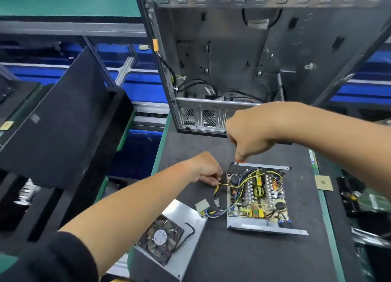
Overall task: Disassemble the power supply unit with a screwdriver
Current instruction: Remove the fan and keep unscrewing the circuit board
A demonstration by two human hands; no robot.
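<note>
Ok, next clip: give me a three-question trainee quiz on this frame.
1. True or false: the cover with the fan is already off the power supply.
2. Which hand drives the screwdriver? A) left B) right
3. What does the left hand hold?

Key: 1 true. 2 B, the right hand, at the far left corner. 3 The cables beside the unit.

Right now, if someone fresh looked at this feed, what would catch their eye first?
Probably the opened power supply unit on the dark mat, its circuit board and yellow wiring bare. The right hand holds a screwdriver at its far corner; the left hand pinches its cables. Behind stands an emptied computer case.
</note>
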